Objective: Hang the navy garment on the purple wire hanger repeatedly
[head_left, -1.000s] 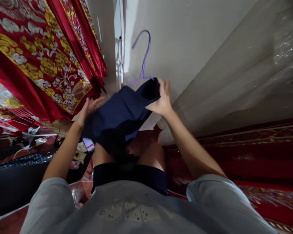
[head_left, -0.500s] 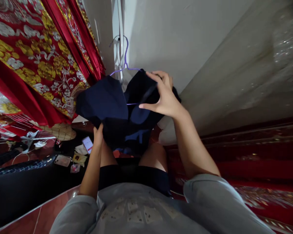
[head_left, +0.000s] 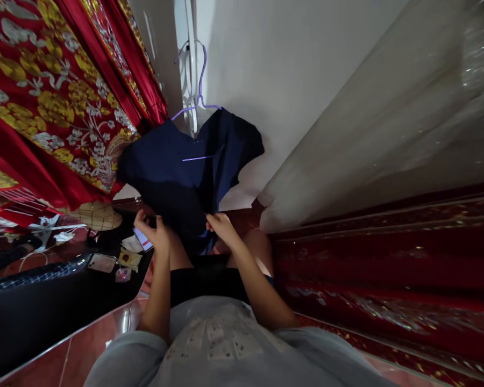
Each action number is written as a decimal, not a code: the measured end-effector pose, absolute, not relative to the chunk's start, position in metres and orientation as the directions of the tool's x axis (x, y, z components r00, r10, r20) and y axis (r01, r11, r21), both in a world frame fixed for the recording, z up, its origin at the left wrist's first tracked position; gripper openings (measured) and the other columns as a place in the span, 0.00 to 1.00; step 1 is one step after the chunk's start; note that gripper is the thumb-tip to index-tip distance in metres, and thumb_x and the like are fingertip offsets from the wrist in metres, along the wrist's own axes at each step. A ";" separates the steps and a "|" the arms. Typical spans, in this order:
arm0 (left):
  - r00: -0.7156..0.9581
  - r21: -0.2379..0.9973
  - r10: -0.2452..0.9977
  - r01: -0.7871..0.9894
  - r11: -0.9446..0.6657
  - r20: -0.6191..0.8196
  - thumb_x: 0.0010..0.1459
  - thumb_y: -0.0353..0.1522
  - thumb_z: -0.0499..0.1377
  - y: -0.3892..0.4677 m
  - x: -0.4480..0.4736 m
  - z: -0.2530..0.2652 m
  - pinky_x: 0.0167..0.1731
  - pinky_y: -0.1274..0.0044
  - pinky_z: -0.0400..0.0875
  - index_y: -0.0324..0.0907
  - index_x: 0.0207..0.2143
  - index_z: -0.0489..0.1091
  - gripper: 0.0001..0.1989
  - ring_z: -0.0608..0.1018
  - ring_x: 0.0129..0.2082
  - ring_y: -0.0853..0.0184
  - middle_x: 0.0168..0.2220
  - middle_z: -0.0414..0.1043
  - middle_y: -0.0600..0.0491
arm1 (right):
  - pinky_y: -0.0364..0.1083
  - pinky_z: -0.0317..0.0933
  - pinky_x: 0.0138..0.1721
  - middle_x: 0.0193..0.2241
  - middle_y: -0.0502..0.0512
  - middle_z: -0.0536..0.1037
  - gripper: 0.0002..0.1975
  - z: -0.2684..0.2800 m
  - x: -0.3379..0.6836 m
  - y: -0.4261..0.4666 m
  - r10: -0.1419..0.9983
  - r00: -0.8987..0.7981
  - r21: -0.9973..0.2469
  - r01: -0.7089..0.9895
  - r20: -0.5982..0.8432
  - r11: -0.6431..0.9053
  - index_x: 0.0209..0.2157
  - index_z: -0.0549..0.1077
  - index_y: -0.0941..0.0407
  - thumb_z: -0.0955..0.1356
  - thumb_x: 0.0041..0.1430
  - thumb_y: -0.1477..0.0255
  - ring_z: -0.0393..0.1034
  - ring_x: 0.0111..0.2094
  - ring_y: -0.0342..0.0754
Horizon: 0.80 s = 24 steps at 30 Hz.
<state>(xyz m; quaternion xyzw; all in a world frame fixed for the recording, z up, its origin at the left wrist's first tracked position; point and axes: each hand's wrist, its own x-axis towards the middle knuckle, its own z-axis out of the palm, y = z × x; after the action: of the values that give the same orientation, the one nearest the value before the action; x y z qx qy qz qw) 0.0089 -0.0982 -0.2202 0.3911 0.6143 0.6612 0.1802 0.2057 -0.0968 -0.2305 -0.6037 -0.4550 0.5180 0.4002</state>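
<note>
A dark navy short-sleeved shirt point(head_left: 157, 156) hangs on a purple hanger point(head_left: 202, 80), its neck open at the top. Part of the hanger's lower bar shows across the upper front. My right hand point(head_left: 222, 228) is closed in a pinch on the shirt's edge, low near the middle. Beside the shirt's lower left side, my left hand point(head_left: 155, 232) has its thumb and fingers apart, with nothing seen between them. The shirt's lower part hangs down between my knees, in shadow.
Red cloth with gold and silver embroidery point(head_left: 60, 91) hangs at the left. A black table point(head_left: 44, 317) carries phones, one of them a pale phone point(head_left: 102, 263), and small packets point(head_left: 129, 259). Clear plastic sheeting point(head_left: 347, 140) covers the right side above red fabric point(head_left: 367, 258).
My right hand has left the shirt's upper right shoulder and moved down to its front edge. My left hand has let go of the lower left side, fingers spread. The shoulders hang flatter.
</note>
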 end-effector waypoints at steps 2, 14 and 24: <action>-0.435 0.935 0.841 0.287 -0.210 0.323 0.59 0.28 0.60 -0.109 0.027 -0.228 0.62 0.68 0.65 0.44 0.54 0.66 0.20 0.73 0.58 0.62 0.57 0.69 0.46 | 0.43 0.60 0.28 0.18 0.53 0.74 0.19 -0.218 0.211 -0.099 0.966 -0.013 -0.951 0.175 -0.260 -0.254 0.18 0.70 0.56 0.66 0.58 0.60 0.68 0.21 0.43; 0.058 0.895 0.938 0.283 -0.345 0.343 0.64 0.29 0.58 -0.110 0.090 -0.226 0.43 0.72 0.75 0.45 0.41 0.76 0.07 0.81 0.39 0.63 0.38 0.79 0.50 | 0.43 0.58 0.28 0.21 0.53 0.74 0.16 -0.193 0.232 -0.108 0.982 0.019 -0.978 0.092 -0.187 -0.188 0.21 0.69 0.56 0.66 0.57 0.60 0.66 0.24 0.43; -0.021 0.910 0.942 0.264 -0.318 0.335 0.63 0.29 0.58 -0.117 0.086 -0.225 0.46 0.70 0.77 0.46 0.47 0.80 0.13 0.82 0.43 0.61 0.43 0.81 0.48 | 0.47 0.64 0.37 0.32 0.54 0.78 0.10 -0.195 0.225 -0.114 0.996 0.000 -0.944 0.319 0.094 0.089 0.35 0.71 0.53 0.65 0.62 0.61 0.72 0.34 0.49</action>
<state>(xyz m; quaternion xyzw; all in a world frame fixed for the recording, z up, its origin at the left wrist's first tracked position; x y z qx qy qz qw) 0.0863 -0.1169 -0.2249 0.6205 0.4858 0.5237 0.3237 0.2253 -0.1137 -0.1950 -0.5541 -0.5931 0.3854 0.4391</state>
